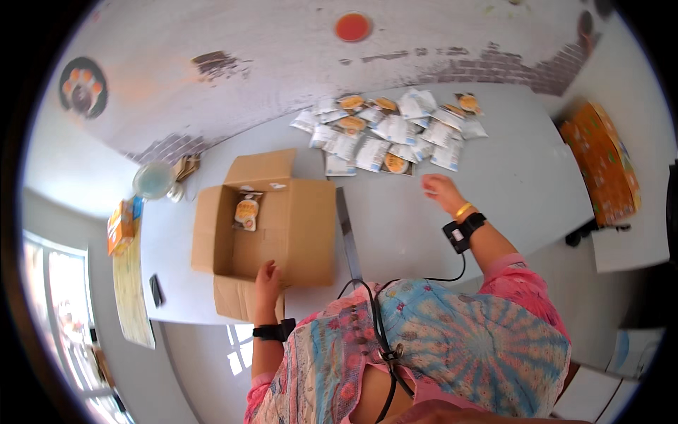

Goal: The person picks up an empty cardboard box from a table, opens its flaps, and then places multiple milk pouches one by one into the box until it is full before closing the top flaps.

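An open cardboard box (311,233) stands on the left half of the table with its flaps spread. Inside it, by the far left wall, lies one snack packet (246,211) with a yellow-orange picture on it. My left hand (268,283) is at the box's near wall, its fingers closed over the edge. Toward the back of the table is a loose pile of sealed packets (371,153), mostly white side up, several showing a food picture. My right hand (441,192) is just in front of the pile's right part, fingers loosely apart with nothing visible in them.
A long flat metallic strip (348,233) lies right of the box. On the left are a pale round container (153,180), a small dark object (157,290) and an orange carton (121,227). An orange patterned box (604,162) stands beyond the right edge. A black cable (431,278) hangs from my right wrist.
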The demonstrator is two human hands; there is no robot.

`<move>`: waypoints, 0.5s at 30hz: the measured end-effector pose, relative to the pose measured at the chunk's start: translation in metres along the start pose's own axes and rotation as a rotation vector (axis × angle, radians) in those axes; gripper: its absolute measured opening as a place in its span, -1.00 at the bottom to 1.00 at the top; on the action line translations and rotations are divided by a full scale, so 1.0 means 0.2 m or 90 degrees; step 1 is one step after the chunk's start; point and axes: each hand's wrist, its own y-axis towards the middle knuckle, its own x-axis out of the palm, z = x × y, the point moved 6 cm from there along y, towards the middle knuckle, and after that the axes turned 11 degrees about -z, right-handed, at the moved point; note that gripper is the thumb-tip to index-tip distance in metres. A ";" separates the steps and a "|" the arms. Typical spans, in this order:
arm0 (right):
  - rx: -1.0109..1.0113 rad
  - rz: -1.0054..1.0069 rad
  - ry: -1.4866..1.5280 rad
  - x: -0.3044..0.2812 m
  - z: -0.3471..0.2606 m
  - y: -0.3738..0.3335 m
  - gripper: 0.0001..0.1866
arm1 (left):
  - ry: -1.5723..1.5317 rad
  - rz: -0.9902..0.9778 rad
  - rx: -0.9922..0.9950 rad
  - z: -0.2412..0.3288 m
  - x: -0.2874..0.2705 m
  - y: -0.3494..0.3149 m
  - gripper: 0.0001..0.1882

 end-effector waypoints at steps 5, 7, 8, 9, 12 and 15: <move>-0.081 0.141 -0.177 -0.48 -0.18 0.27 -0.68 | 0.390 0.028 0.095 0.16 0.13 -0.16 -0.54; -0.138 0.195 -0.330 -0.74 -0.25 0.38 -0.62 | 0.460 0.023 0.102 0.18 0.17 -0.16 -0.51; -0.152 0.199 -0.347 -0.78 -0.28 0.44 -0.57 | 0.479 0.031 0.093 0.17 0.18 -0.20 -0.50; -0.223 0.262 -0.492 -0.93 -0.34 0.47 -0.54 | 0.495 0.025 0.107 0.19 0.22 -0.17 -0.49; -0.169 0.307 -0.681 -0.94 -0.36 0.59 -0.41 | 0.496 0.015 0.027 0.18 0.20 -0.25 -0.50; -0.136 0.342 -0.850 -0.98 -0.41 0.67 -0.30 | 0.493 0.015 0.004 0.19 0.20 -0.26 -0.51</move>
